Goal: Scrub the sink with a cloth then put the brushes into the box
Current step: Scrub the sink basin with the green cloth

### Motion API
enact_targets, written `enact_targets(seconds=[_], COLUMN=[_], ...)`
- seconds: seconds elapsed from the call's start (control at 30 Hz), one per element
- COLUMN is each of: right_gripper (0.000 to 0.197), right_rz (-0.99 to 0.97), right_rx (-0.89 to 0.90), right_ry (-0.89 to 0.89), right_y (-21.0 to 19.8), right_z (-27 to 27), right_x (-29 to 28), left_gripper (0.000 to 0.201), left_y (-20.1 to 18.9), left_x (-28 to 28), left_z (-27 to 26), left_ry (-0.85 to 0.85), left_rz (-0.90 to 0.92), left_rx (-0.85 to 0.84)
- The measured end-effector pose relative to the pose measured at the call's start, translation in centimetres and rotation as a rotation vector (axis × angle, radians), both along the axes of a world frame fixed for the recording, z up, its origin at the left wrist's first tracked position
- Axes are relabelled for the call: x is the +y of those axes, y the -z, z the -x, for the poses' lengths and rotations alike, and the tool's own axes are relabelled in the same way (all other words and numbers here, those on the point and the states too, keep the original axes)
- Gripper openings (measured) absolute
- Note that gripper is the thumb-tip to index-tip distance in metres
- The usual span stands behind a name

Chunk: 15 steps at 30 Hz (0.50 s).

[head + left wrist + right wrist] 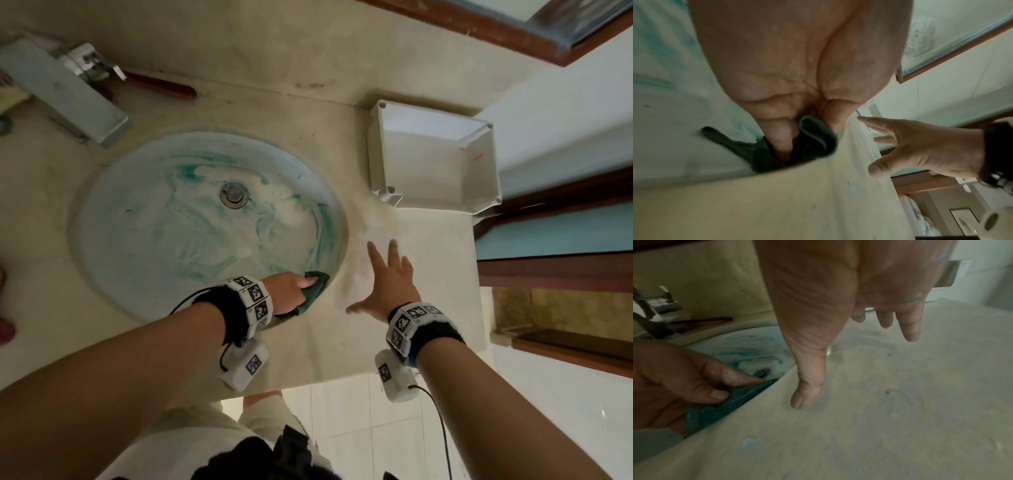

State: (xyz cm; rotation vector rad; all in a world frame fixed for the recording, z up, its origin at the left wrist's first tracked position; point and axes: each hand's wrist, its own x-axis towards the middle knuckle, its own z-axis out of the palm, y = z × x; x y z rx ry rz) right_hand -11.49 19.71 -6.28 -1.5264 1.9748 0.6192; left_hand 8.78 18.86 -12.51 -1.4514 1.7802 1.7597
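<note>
Beige countertop (421,274), suds-streaked sink (144,219): dark green cloth (317,286), soft, wet, likely slippery, bunched under left hand (291,291) at near rim; right hand (388,281) splayed, empty, beside it; white box (380,161) beyond

Head cam looks steeply down from above my chest: full sink (205,219), white box (433,164) at far right, table (428,274) edge, both forearms in frame. Left wrist cam sits low and very close under my left hand (797,65), facing along it to the sink's right rim; cloth (812,146) fills the centre, right hand (931,149) is at frame right. Right wrist cam is just above the table, looking along my right hand (849,296) toward the back wall. It shares the sink rim, cloth (725,405) and left hand (674,386) with the other two.
</note>
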Motion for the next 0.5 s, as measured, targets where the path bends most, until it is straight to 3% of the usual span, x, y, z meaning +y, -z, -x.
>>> enact_targets(seconds=[0.17, 0.5], right_gripper=[0.141, 0.144], right_rz=[-0.037, -0.076], right_rx=[-0.018, -0.052], right_ry=[-0.005, -0.091], right_y=[0.2, 2.0], right_z=[1.8, 2.3], right_x=[-2.6, -3.4], left_gripper=[0.051, 0.048], left_y=[-0.2, 0.7], left_x=[-0.9, -0.5], left_z=[2.8, 2.6], left_ry=[-0.183, -0.252], left_rz=[0.018, -0.021], left_rx=[0.01, -0.032])
